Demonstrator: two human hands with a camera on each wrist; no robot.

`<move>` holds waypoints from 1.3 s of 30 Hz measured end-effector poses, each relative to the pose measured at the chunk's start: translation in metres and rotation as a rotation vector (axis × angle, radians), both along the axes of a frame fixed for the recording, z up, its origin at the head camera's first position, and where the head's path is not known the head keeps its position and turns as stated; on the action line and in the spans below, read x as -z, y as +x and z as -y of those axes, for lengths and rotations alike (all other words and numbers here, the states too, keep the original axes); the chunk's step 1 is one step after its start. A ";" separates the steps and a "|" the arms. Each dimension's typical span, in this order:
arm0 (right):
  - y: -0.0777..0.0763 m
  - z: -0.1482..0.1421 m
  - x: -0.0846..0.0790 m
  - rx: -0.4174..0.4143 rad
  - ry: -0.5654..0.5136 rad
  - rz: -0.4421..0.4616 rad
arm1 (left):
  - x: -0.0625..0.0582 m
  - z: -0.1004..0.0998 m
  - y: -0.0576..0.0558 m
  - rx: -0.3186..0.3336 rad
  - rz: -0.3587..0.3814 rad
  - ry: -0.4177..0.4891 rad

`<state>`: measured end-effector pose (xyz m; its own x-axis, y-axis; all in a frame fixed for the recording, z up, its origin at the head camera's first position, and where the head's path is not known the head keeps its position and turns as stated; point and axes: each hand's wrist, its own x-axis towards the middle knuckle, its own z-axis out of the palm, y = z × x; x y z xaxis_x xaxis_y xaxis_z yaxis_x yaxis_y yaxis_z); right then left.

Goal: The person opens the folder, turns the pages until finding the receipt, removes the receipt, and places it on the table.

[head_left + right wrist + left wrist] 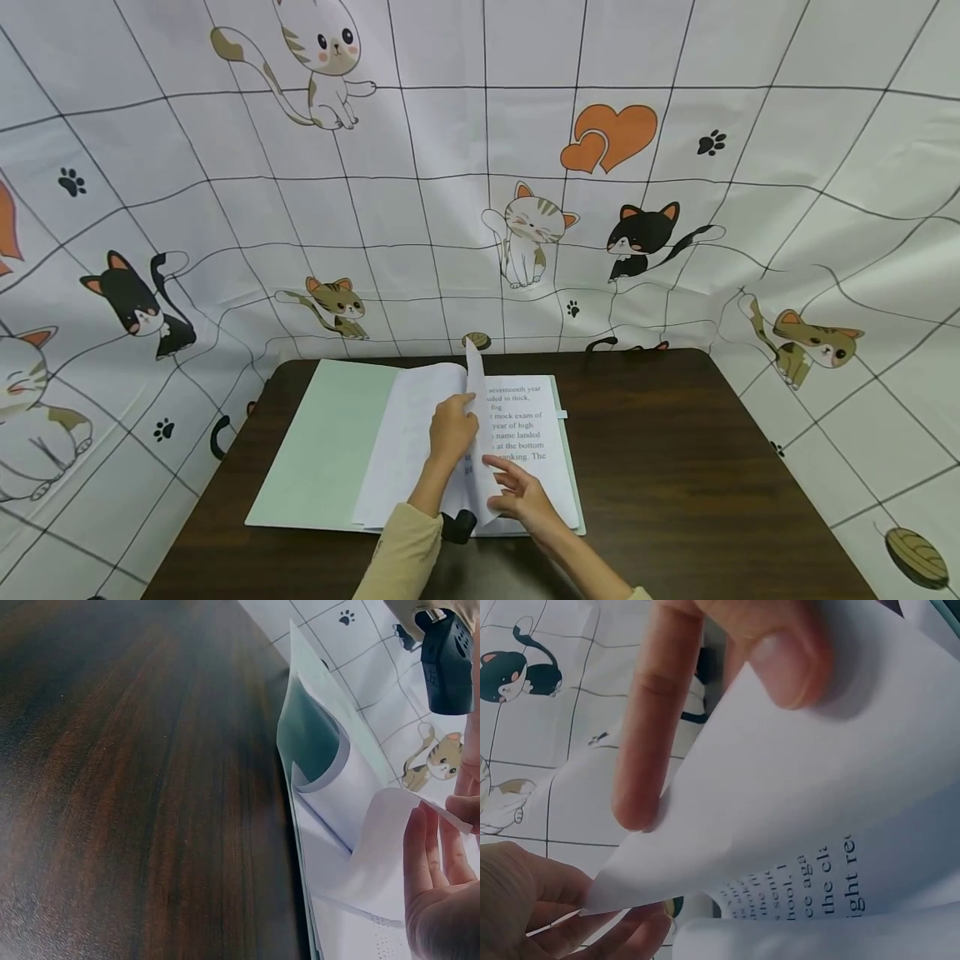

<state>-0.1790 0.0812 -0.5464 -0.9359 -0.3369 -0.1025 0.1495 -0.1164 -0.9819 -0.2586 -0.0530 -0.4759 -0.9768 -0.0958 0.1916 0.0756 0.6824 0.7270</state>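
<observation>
A pale green folder (322,458) lies spread on the table with white pages inside. One sheet (476,375) stands raised from the middle, seen nearly edge-on in the head view. My left hand (453,429) grips this sheet; in the left wrist view its thumb (791,667) presses on the paper while a finger lies along the edge. Lower down, my right hand (521,496) holds the sheet's corner between its fingers, as the left wrist view shows. Printed text covers the right-hand page (525,425), partly hidden behind the sheet.
The dark wooden table (675,467) extends to the right of the folder. Behind and beside it hangs a white cloth (435,217) printed with cats and grid lines. A black device (448,667) is strapped on the left wrist. A small tab (562,414) sticks out from the folder's right side.
</observation>
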 end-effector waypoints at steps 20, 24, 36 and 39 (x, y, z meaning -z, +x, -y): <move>0.008 0.005 0.004 -0.025 -0.052 -0.017 | 0.021 0.040 -0.013 -0.065 0.060 0.015; 0.011 0.007 0.007 -0.042 -0.055 0.002 | 0.024 0.049 -0.010 -0.062 0.125 -0.070; 0.012 0.004 0.007 -0.002 -0.026 0.008 | 0.039 0.064 -0.007 0.105 0.282 -0.239; 0.011 0.002 0.007 0.010 -0.018 0.009 | 0.041 0.067 -0.005 0.102 0.283 -0.220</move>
<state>-0.1678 0.0793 -0.5535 -0.9382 -0.3298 -0.1053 0.1574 -0.1353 -0.9782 -0.2638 -0.1198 -0.5171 -0.9964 0.0181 -0.0825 -0.0318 0.8242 0.5653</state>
